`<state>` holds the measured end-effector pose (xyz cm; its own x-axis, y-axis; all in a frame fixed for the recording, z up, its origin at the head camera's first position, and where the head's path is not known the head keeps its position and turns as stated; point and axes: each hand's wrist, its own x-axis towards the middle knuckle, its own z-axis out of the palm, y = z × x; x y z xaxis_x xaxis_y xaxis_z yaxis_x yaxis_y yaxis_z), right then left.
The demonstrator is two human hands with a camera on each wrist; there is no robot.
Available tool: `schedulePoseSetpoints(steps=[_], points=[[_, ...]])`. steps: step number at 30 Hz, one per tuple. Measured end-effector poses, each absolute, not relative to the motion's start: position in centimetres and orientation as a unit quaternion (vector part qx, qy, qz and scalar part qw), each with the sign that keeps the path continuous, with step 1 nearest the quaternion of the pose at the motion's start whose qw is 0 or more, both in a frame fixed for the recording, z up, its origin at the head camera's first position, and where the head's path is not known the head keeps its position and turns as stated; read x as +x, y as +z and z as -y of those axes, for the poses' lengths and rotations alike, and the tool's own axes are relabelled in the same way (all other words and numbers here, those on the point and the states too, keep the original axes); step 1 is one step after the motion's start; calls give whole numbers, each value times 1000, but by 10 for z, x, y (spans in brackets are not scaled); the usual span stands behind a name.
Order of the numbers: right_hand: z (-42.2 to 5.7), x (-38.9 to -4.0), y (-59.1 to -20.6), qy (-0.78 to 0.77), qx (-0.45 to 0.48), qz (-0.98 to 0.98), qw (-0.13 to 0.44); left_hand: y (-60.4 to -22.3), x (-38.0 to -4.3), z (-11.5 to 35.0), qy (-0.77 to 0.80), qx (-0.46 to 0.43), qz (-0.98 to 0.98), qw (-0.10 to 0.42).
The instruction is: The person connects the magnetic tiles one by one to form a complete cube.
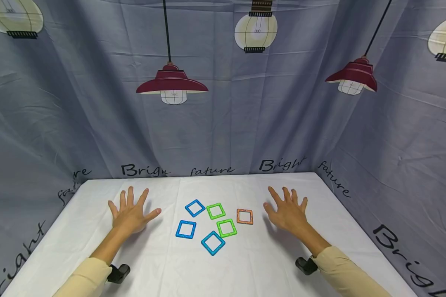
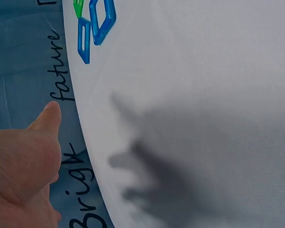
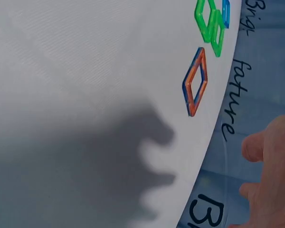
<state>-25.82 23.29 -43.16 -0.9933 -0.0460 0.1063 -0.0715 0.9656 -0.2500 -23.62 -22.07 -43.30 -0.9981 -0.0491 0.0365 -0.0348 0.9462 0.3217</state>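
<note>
Right grip (image 1: 290,212), fingers spread and empty, is near the orange square (image 1: 238,216), to its right; left grip (image 1: 131,216), likewise spread and empty, is farther off, to its left.

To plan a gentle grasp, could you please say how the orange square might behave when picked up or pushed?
The orange square is probably light, as it is a thin frame with an open middle. Its straight sides suggest it is stiff. Lying flat on the table, it would likely slide rather than roll or tip.
</note>
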Motion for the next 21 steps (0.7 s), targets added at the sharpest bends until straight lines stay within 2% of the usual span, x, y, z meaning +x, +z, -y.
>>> schedulePoseSetpoints(steps=[17,21], points=[[-202,-257,-428,139,53,987,65,-421,-232,186,-170,-27,985,31],[-187,-251,-426,153,73,983,64,-420,-230,176,-193,-44,980,20]])
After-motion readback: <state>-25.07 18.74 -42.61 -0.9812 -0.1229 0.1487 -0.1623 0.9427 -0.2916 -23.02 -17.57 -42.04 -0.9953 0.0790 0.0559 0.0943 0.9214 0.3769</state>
